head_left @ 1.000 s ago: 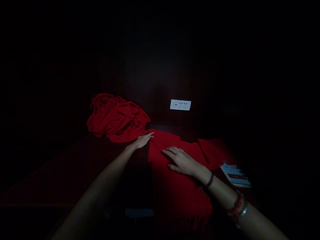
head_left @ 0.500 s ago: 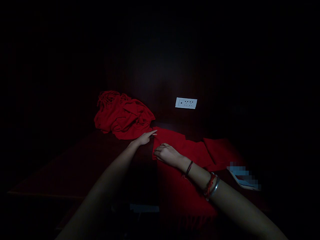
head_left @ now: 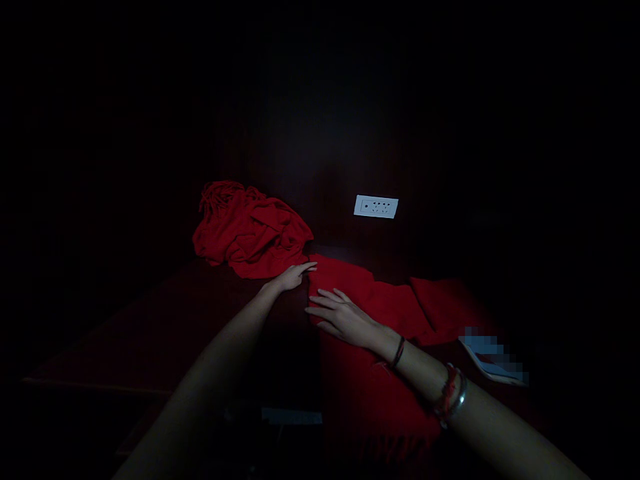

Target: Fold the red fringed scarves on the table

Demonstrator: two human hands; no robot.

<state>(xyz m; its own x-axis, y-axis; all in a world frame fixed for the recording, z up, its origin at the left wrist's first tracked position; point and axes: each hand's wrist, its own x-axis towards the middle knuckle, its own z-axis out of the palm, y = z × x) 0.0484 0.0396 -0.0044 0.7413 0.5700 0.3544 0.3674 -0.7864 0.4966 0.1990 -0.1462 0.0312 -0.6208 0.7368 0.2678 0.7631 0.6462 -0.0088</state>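
A red fringed scarf [head_left: 385, 303] lies in folded layers on the dark table, and its fringed end hangs down over the front edge. At the scarf's left edge rests my left hand [head_left: 293, 277], its fingers stretched out over the cloth; the underside of that hand is hidden. My right hand [head_left: 345, 320] lies on the scarf with fingers spread, pointing left, nearer to me than the left one. Bracelets circle my right wrist and forearm. Just beyond my left hand is a crumpled heap of red fringed cloth [head_left: 255, 233].
A white wall socket [head_left: 376, 207] is set in the dark wall behind the table. To the right of the scarf lies a flat phone-like object [head_left: 493, 360], its top blurred out. The table's front edge [head_left: 95, 387] shows faintly at left. Most surroundings are too dark to see.
My right hand has opened from curled fingers on the scarf's edge to spread fingers, shifting slightly toward me. My left hand has stayed at the scarf's left edge. The view has shifted slightly.
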